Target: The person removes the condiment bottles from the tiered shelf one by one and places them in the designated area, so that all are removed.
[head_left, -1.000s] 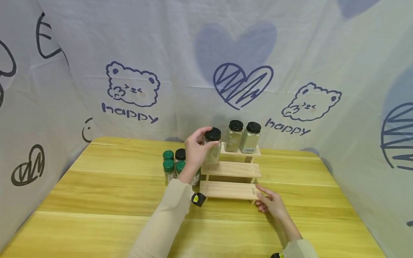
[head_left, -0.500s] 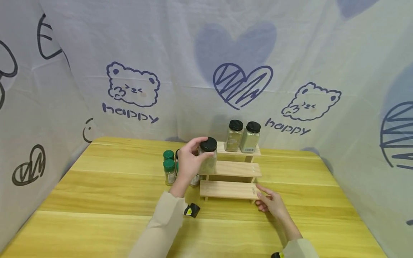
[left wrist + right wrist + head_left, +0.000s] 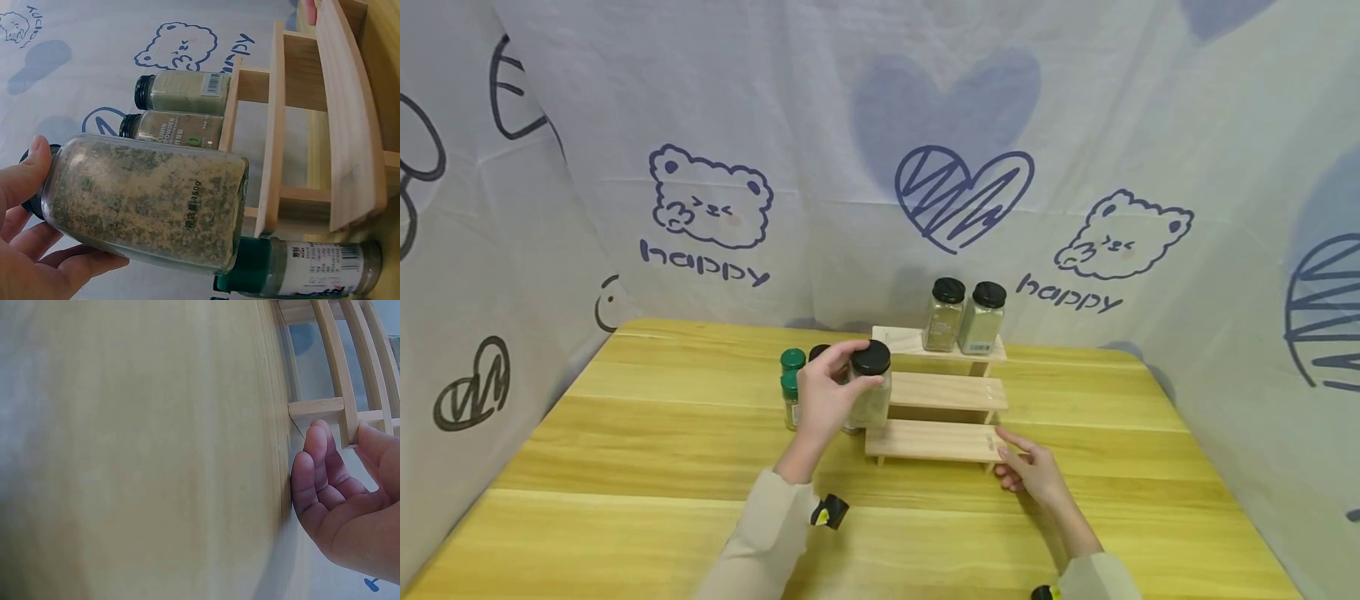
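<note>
My left hand [image 3: 827, 392] grips a square glass spice jar [image 3: 147, 200] by its black lid, thumb on one side and fingers on the other. Greenish-tan flakes fill the jar, which hangs near the left end of the three-tier wooden rack [image 3: 936, 440]. With my right hand [image 3: 1033, 473] I pinch the right end of the rack's lowest step; in the right wrist view the fingers curl beneath it. On the top step stand a brown cumin powder jar [image 3: 943, 321] and a pale green powder jar [image 3: 982, 323], both black-lidded.
Left of the rack stand several spice bottles, among them a green-capped bottle [image 3: 792, 392] and a black-capped one, partly hidden by my left hand. A green-capped bottle [image 3: 312, 267] lies close below the held jar in the left wrist view. A patterned cloth [image 3: 820, 167] rises behind the table.
My left hand has brought the jar down and left, away from the top step toward the rack's left end. My right hand stays at the lowest step.
</note>
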The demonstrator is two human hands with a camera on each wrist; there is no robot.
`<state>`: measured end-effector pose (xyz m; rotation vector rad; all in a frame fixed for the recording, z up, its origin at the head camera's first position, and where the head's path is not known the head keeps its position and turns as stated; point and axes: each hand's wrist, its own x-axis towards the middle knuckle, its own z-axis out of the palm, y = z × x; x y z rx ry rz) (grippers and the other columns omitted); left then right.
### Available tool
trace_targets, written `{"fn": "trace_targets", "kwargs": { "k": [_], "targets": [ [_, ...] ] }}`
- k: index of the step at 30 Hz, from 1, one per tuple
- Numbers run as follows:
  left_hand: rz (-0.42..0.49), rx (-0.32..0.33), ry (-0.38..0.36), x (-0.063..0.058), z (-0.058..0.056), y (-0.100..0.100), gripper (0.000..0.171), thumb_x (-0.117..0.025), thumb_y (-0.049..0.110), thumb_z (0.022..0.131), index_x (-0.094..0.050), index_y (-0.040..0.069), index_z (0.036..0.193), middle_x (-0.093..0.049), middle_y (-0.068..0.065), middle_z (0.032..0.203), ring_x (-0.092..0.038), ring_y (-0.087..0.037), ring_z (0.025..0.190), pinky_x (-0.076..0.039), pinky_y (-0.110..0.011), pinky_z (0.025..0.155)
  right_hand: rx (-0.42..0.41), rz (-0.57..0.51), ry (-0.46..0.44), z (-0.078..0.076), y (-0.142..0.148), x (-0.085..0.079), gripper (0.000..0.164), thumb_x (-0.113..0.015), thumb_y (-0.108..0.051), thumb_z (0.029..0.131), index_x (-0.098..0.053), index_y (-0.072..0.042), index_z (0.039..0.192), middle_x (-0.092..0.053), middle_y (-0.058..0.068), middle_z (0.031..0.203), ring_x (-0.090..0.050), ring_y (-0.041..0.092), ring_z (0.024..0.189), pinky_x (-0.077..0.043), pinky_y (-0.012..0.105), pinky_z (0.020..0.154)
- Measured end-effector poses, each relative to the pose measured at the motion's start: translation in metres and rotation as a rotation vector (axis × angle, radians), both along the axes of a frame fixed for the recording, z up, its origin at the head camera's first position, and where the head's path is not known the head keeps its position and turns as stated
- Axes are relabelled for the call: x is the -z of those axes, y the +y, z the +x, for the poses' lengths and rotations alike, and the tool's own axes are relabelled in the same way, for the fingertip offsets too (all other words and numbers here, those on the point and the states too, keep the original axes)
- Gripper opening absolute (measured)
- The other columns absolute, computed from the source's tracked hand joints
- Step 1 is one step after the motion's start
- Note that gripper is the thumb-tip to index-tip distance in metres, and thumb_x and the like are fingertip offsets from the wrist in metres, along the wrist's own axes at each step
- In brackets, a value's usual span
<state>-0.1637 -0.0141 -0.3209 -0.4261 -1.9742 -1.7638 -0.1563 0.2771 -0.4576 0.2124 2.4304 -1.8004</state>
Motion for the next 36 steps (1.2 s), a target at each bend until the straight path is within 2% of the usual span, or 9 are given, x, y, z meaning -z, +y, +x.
{"fn": "trace_targets", "kwargs": {
  "k": [4, 10, 13, 17, 21, 29, 36],
  "targets": [
    [0.018, 0.001, -0.019, 0.011, -0.002, -0.005, 0.036, -0.074, -0.01, 0.064, -0.062, -0.012, 0.098, -0.062, -0.025, 0.096, -0.054, -0.031, 0.069, -0.04, -0.023, 0.056, -0.003, 0.0, -0.002, 0.0, 0.0, -0.001, 0.039, -0.049, -0.008, 0.092, -0.043, 0.0, 0.13, -0.063, 0.014, 0.068, -0.056, 0.014, 0.05, -0.049, 0.026, 0.049],
    [0.025, -0.013, -0.079, 0.035, -0.011, -0.014, 0.038, -0.076, -0.005, 0.063, -0.064, -0.006, 0.098, -0.064, -0.019, 0.097, -0.052, -0.02, 0.065, -0.039, -0.018, 0.055, -0.002, 0.006, -0.011, 0.0, 0.0, -0.002, 0.04, -0.049, -0.01, 0.092, -0.043, 0.0, 0.13, -0.063, 0.013, 0.067, -0.055, 0.014, 0.05, -0.049, 0.026, 0.049],
    [0.025, -0.005, -0.061, 0.033, -0.005, -0.016, 0.037, -0.075, -0.009, 0.063, -0.063, -0.01, 0.097, -0.063, -0.022, 0.096, -0.048, -0.021, 0.061, -0.037, -0.02, 0.052, -0.002, 0.012, -0.014, 0.0, 0.0, -0.003, 0.04, -0.049, -0.01, 0.092, -0.043, -0.001, 0.13, -0.063, 0.013, 0.068, -0.056, 0.014, 0.05, -0.049, 0.026, 0.049],
    [0.02, -0.003, -0.061, 0.028, 0.003, -0.017, 0.037, -0.074, -0.012, 0.062, -0.061, -0.013, 0.096, -0.061, -0.026, 0.097, -0.053, -0.026, 0.064, -0.039, -0.02, 0.053, -0.003, 0.018, -0.017, 0.0, 0.0, -0.004, 0.04, -0.049, -0.011, 0.093, -0.043, -0.001, 0.131, -0.063, 0.013, 0.068, -0.056, 0.015, 0.051, -0.049, 0.026, 0.049],
    [0.023, -0.009, -0.087, 0.032, 0.004, -0.02, 0.038, -0.073, -0.014, 0.061, -0.061, -0.013, 0.096, -0.061, -0.026, 0.099, -0.058, -0.03, 0.075, -0.043, -0.02, 0.058, 0.001, 0.017, -0.022, 0.0, -0.001, -0.005, 0.04, -0.049, -0.011, 0.093, -0.043, -0.001, 0.131, -0.063, 0.013, 0.069, -0.056, 0.015, 0.051, -0.049, 0.027, 0.049],
    [0.033, -0.003, -0.125, 0.043, 0.003, -0.024, 0.038, -0.073, -0.014, 0.061, -0.061, -0.013, 0.097, -0.06, -0.026, 0.1, -0.051, -0.027, 0.068, -0.038, -0.02, 0.054, 0.003, 0.018, -0.025, 0.0, -0.001, -0.005, 0.04, -0.048, -0.012, 0.093, -0.043, -0.001, 0.131, -0.063, 0.014, 0.069, -0.055, 0.014, 0.051, -0.049, 0.026, 0.049],
    [0.047, 0.025, -0.174, 0.053, 0.003, -0.024, 0.038, -0.073, -0.013, 0.063, -0.061, -0.011, 0.098, -0.061, -0.025, 0.1, -0.055, -0.026, 0.071, -0.04, -0.019, 0.056, -0.001, 0.018, -0.023, 0.0, 0.0, -0.004, 0.041, -0.049, -0.013, 0.093, -0.042, -0.002, 0.131, -0.063, 0.014, 0.069, -0.056, 0.015, 0.051, -0.049, 0.026, 0.049]
  ]
}}
